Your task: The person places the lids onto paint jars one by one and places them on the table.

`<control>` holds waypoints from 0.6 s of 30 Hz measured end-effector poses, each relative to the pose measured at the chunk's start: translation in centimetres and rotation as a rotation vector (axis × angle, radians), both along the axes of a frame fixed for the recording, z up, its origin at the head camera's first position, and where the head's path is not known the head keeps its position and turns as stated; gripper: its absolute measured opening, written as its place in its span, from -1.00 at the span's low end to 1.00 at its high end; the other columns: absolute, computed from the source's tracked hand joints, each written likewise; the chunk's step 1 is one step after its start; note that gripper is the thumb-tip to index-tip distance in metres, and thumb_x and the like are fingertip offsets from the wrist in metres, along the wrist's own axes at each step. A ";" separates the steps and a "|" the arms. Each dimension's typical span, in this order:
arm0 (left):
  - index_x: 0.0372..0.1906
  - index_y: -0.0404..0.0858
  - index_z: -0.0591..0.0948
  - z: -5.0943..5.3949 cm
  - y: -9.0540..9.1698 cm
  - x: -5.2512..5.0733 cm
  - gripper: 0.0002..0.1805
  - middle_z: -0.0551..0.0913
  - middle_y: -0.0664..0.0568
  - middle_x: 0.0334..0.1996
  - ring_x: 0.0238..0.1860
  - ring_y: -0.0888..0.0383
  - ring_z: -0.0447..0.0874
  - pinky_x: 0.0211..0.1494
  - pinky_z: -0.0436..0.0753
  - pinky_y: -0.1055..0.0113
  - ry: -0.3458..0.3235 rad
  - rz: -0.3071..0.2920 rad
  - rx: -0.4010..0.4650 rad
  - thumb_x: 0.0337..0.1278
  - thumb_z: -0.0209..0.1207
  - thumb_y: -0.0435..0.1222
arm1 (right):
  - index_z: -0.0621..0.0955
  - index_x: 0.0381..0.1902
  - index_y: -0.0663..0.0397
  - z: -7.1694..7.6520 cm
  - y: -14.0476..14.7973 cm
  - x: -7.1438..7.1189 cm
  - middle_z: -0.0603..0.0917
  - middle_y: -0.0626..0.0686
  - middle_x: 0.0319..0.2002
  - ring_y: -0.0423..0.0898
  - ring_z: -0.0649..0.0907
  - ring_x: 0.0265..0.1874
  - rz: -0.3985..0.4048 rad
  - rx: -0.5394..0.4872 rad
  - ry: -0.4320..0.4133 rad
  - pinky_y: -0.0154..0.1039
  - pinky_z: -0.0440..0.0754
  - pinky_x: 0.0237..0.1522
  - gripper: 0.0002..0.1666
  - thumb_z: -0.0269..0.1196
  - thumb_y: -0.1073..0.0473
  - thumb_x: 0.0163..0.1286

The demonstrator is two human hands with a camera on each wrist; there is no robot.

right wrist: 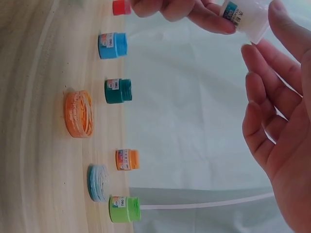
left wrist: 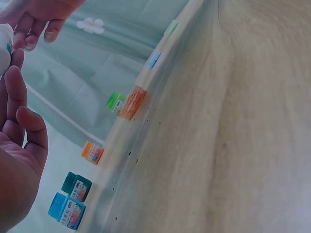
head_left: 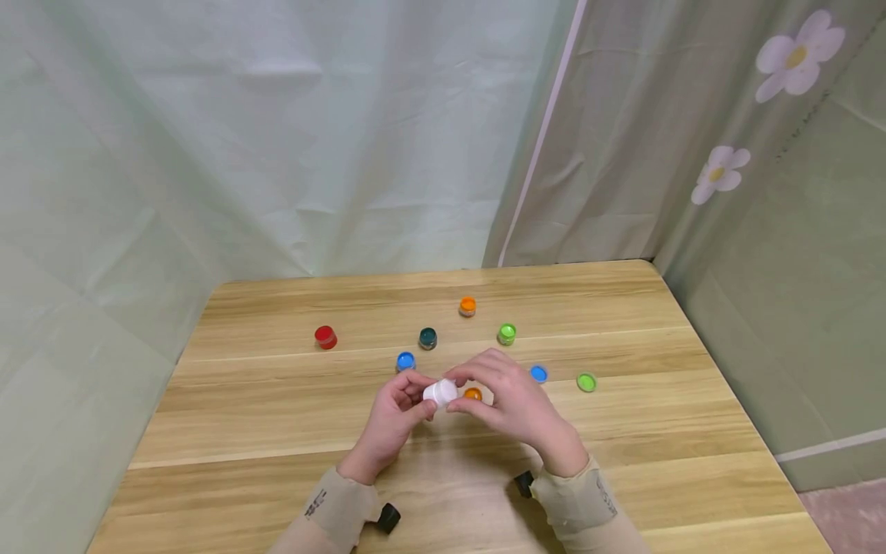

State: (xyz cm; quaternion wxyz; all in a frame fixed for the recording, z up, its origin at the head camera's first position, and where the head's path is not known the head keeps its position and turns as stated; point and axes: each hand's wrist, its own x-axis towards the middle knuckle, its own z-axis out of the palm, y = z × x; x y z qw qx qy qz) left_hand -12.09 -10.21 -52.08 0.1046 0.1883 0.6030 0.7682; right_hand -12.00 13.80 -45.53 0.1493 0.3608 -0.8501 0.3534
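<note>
Blue lid (head_left: 538,374), green lid (head_left: 587,382), orange lid (head_left: 474,394) lie off; left hand (head_left: 389,419) and right hand (head_left: 515,396) pinch a seemingly capped white jar (head_left: 441,394).

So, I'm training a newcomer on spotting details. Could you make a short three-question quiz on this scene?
1. Fill in the colour: in the head view, the lid farthest right on the table is ____.
2. True or false: the white jar is standing on the table.
3. In the head view, which jar stands farthest left?
a) orange
b) red
c) dark green

Key:
1. Light green: the light green lid lies right of the blue lid.
2. False: the left hand and right hand hold the white jar above it.
3. b: the red jar.
</note>
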 end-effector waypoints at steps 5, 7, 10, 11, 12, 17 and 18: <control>0.08 -0.20 0.65 -0.1 0.0 0.0 -0.78 0.79 0.09 -0.06 -0.12 0.16 0.62 -0.10 0.68 0.37 -0.004 0.006 -0.011 0.43 0.35 -0.38 | 0.76 -0.06 -0.06 -0.1 -0.4 0.1 0.71 -0.19 -0.25 -0.20 0.62 -0.13 -0.059 0.027 -0.033 -0.22 0.63 -0.12 -0.60 0.60 -0.09 0.26; 0.07 -0.20 0.65 -0.1 0.1 0.0 -0.78 0.79 0.09 -0.06 -0.12 0.16 0.62 -0.10 0.68 0.37 -0.002 0.005 -0.013 0.43 0.35 -0.39 | 0.74 -0.10 -0.08 -0.1 -0.5 0.1 0.69 -0.21 -0.27 -0.21 0.61 -0.15 -0.077 0.034 -0.055 -0.23 0.61 -0.14 -0.62 0.59 -0.11 0.27; 0.06 -0.18 0.65 -0.2 0.1 0.0 -0.78 0.78 0.09 -0.07 -0.13 0.17 0.62 -0.10 0.68 0.38 0.004 0.000 -0.010 0.42 0.35 -0.39 | 0.72 -0.15 -0.10 -0.2 -0.6 0.2 0.66 -0.23 -0.29 -0.20 0.60 -0.17 -0.099 0.039 -0.078 -0.24 0.59 -0.18 -0.65 0.58 -0.12 0.29; 0.06 -0.17 0.66 -0.2 0.1 0.0 -0.78 0.78 0.10 -0.07 -0.13 0.17 0.62 -0.10 0.67 0.38 0.007 -0.002 -0.007 0.42 0.35 -0.39 | 0.72 -0.16 -0.11 -0.3 -0.6 0.2 0.66 -0.24 -0.30 -0.20 0.60 -0.18 -0.104 0.041 -0.083 -0.24 0.58 -0.19 -0.66 0.58 -0.12 0.29; 0.06 -0.17 0.66 -0.3 0.1 0.0 -0.78 0.78 0.10 -0.08 -0.14 0.18 0.62 -0.10 0.67 0.38 0.010 -0.004 -0.004 0.42 0.35 -0.39 | 0.71 -0.17 -0.11 -0.3 -0.6 0.2 0.65 -0.24 -0.30 -0.19 0.60 -0.19 -0.110 0.041 -0.086 -0.25 0.57 -0.20 -0.66 0.58 -0.12 0.29; 0.06 -0.15 0.66 -0.3 0.1 0.0 -0.78 0.79 0.10 -0.08 -0.14 0.19 0.62 -0.11 0.66 0.39 0.024 -0.008 0.008 0.42 0.35 -0.39 | 0.70 -0.21 -0.11 -0.4 -0.8 0.2 0.65 -0.23 -0.32 -0.14 0.61 -0.23 -0.126 0.057 -0.094 -0.26 0.56 -0.23 -0.64 0.55 -0.17 0.31; 0.06 -0.15 0.66 -0.3 0.1 0.0 -0.78 0.79 0.10 -0.08 -0.14 0.19 0.62 -0.11 0.66 0.39 0.025 -0.007 0.007 0.42 0.35 -0.39 | 0.69 -0.20 -0.10 -0.4 -0.8 0.2 0.65 -0.21 -0.31 -0.12 0.61 -0.24 -0.129 0.062 -0.099 -0.26 0.56 -0.24 -0.62 0.54 -0.20 0.31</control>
